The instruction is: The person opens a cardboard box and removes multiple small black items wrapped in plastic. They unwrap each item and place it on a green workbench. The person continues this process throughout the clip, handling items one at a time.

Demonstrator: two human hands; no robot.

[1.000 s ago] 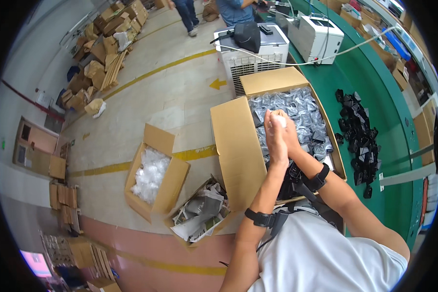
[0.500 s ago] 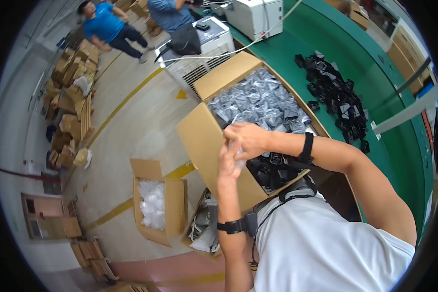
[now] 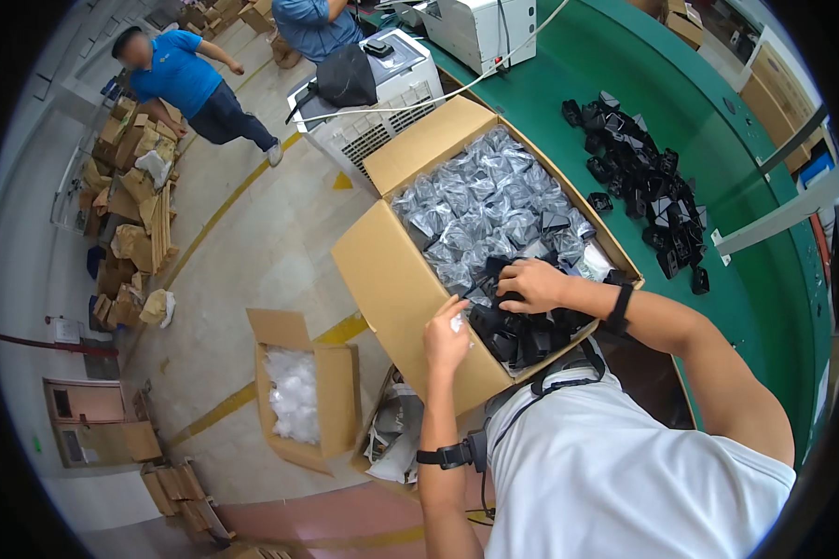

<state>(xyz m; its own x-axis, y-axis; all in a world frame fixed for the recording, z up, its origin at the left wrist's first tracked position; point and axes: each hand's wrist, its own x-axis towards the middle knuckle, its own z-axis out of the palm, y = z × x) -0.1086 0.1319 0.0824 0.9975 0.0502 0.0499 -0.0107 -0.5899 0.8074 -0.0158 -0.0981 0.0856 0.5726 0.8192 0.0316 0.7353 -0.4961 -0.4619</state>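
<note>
1. Beneath the right hand (image 3: 529, 285) stands the open cardboard box (image 3: 433, 144), its long axis running forward and leftward.
2. Ahead of both hands, inside the box, lie the clear-bagged parts (image 3: 480, 191).
3. Under the right hand, and just right of the left hand (image 3: 444, 345), lie the loose black parts (image 3: 522, 340); the right hand is nearer.
4. Right hand: fingers curled downward, touching black parts; whether it grips one cannot be told.
5. Left hand: partly curled above the left flap (image 3: 391, 275), holding a small pale item (image 3: 456, 323), kind unclear.
</note>
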